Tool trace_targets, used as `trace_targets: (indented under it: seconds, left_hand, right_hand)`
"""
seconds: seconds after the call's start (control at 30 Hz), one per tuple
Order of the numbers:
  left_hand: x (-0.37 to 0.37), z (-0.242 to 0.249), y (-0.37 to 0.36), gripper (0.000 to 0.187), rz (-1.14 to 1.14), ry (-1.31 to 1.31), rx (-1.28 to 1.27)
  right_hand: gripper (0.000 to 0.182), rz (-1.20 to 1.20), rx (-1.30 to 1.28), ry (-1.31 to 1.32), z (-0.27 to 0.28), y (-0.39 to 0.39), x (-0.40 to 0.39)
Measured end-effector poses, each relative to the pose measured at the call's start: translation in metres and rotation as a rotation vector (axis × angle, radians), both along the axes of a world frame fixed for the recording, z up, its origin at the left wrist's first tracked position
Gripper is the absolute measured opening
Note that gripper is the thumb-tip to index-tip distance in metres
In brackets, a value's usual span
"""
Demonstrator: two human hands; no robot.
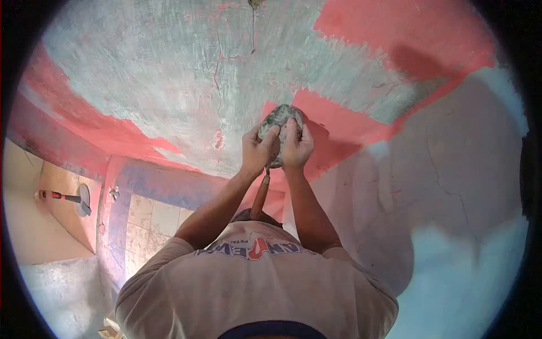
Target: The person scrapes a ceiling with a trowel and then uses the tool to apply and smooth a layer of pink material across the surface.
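Observation:
A wooden-handled trowel [280, 114] with a rounded blade smeared in blotchy grey is held up in front of my chest, its handle pointing back toward me. My left hand [259, 150] grips the blade's left side, thumb lying over its face. On the opposite side my right hand [297, 146] grips it too, thumb and fingers pressed on the surface. Both hands are closed, and their fingertips behind the blade are hidden. Beyond the blade, in this view, stretches a wall [164, 73] of scraped grey-green with patches of pink paint [327, 121].
At the left, a tool with a red-and-black handle [70, 198] and a round grey head lies on a brownish surface. Tiles [149, 217] show beside a bluish-purple border. Thin cracks run down the scraped wall and the pale blue wall [451, 271] at right.

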State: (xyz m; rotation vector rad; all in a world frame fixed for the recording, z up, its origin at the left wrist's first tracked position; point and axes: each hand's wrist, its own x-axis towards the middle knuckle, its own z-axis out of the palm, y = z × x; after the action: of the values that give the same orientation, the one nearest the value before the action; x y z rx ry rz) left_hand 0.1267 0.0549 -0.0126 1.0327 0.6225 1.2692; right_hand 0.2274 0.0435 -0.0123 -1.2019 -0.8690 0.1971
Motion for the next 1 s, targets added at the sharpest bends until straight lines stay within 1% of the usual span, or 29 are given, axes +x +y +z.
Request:
trace_targets:
  seconds: [0.03, 0.07, 0.1, 0.13, 0.17, 0.2, 0.23, 0.27, 0.33, 0.37, 0.4, 0.43, 0.47, 0.5, 0.57, 0.63, 0.67, 0.73, 0.77, 0.8, 0.9, 0.93, 1.0]
  left_hand:
    - [-0.001, 0.014, 0.002, 0.018, -0.026, -0.012, 0.014]
    - [-0.002, 0.028, 0.006, 0.018, -0.052, -0.019, 0.018]
    - [-0.003, 0.042, 0.008, 0.018, -0.079, -0.026, 0.023]
    - [-0.001, 0.055, 0.008, 0.017, -0.055, -0.027, 0.015]
    - [-0.001, 0.055, 0.009, 0.016, -0.033, -0.002, 0.034]
    - [-0.001, 0.054, 0.010, 0.016, -0.014, 0.024, 0.052]
    - [-0.002, 0.052, 0.010, 0.016, 0.004, 0.049, 0.068]
    - [-0.005, 0.041, 0.006, 0.016, -0.019, 0.016, 0.011]
    - [0.001, 0.014, 0.002, 0.017, 0.068, 0.026, 0.033]
    - [0.004, 0.003, 0.003, 0.018, 0.111, 0.032, 0.042]
    - [0.005, 0.013, 0.004, 0.015, 0.154, 0.065, 0.102]
    - [0.002, 0.032, 0.005, 0.014, 0.082, 0.025, 0.072]
    - [-0.001, 0.055, 0.007, 0.014, 0.010, -0.012, 0.034]
    - [-0.002, 0.066, 0.008, 0.014, -0.063, -0.052, 0.000]
    - [0.001, 0.059, 0.010, 0.016, -0.068, -0.045, 0.013]
    - [0.002, 0.038, 0.009, 0.018, -0.071, -0.033, 0.021]
    - [0.003, 0.020, 0.006, 0.019, 0.035, 0.062, 0.106]
    - [0.005, -0.016, 0.001, 0.019, 0.063, 0.075, 0.055]
    - [0.007, -0.024, 0.000, 0.019, 0.073, 0.080, 0.030]
    - [0.012, -0.024, 0.002, 0.019, 0.110, 0.063, 0.065]
    - [0.002, 0.007, 0.007, 0.020, -0.043, 0.050, -0.010]
    - [0.001, 0.009, 0.008, 0.019, -0.087, 0.004, -0.004]
    - [0.002, 0.002, 0.005, 0.018, -0.031, 0.061, 0.008]
  right_hand:
    - [0.025, 0.005, 0.022, -0.001, 0.014, -0.003, -0.003]
    - [0.026, 0.001, -0.054, -0.030, 0.030, -0.005, 0.000]
    - [0.026, 0.016, -0.031, 0.017, 0.048, -0.006, -0.004]
    - [0.026, 0.031, -0.001, 0.062, 0.066, -0.004, -0.007]
    - [0.026, 0.044, 0.033, 0.106, 0.076, -0.001, -0.008]
    - [0.025, 0.001, -0.007, 0.028, 0.063, 0.002, -0.003]
    - [0.025, 0.001, -0.033, 0.025, 0.048, 0.001, -0.002]
    - [0.024, 0.000, -0.052, 0.022, 0.032, -0.001, -0.004]
    - [0.024, 0.044, -0.033, 0.055, 0.009, -0.002, -0.007]
    - [0.024, 0.039, -0.033, 0.037, 0.007, 0.001, -0.002]
    - [0.023, 0.035, -0.037, 0.019, 0.024, 0.000, -0.003]
    - [0.023, 0.029, -0.051, 0.005, 0.037, -0.005, -0.003]
    - [0.022, -0.008, -0.091, -0.078, 0.047, 0.001, 0.005]
    - [0.022, 0.006, -0.065, -0.064, 0.056, -0.001, 0.003]
    - [0.023, 0.036, 0.015, -0.047, 0.075, 0.003, 0.003]
    - [0.025, 0.015, 0.008, -0.011, 0.046, 0.000, 0.001]
    - [0.027, 0.007, 0.008, 0.004, 0.027, -0.001, 0.000]
    - [0.025, 0.023, -0.076, 0.015, -0.015, -0.009, 0.002]
    - [0.024, 0.028, -0.118, 0.020, -0.028, -0.010, 0.005]
    - [0.022, 0.043, -0.095, 0.020, -0.030, -0.006, 0.009]
    - [0.021, 0.065, -0.027, 0.142, 0.009, 0.001, 0.005]
    - [0.022, 0.087, -0.016, 0.161, 0.014, -0.001, 0.004]
    - [0.022, 0.034, -0.078, 0.084, 0.001, -0.004, 0.006]
